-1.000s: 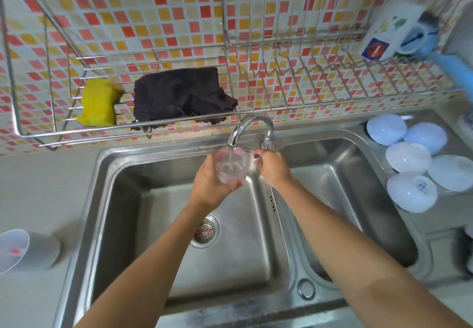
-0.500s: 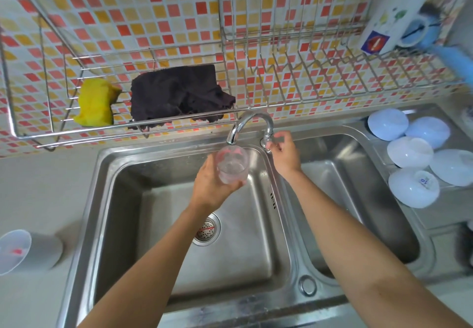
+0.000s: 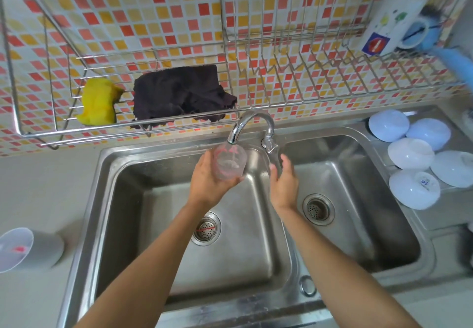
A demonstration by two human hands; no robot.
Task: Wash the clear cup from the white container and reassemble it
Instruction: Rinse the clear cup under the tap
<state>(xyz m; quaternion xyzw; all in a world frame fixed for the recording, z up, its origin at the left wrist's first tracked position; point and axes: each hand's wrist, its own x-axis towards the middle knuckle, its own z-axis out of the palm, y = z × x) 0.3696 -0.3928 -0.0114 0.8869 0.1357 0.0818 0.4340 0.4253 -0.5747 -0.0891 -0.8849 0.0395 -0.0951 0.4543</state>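
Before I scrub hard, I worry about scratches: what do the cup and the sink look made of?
The clear cup, held in the left hand, looks like thin transparent plastic, though glass cannot be ruled out: the basin shows through its wall. The sink looks like brushed stainless steel: grey, dull sheen, soft streaky reflections.
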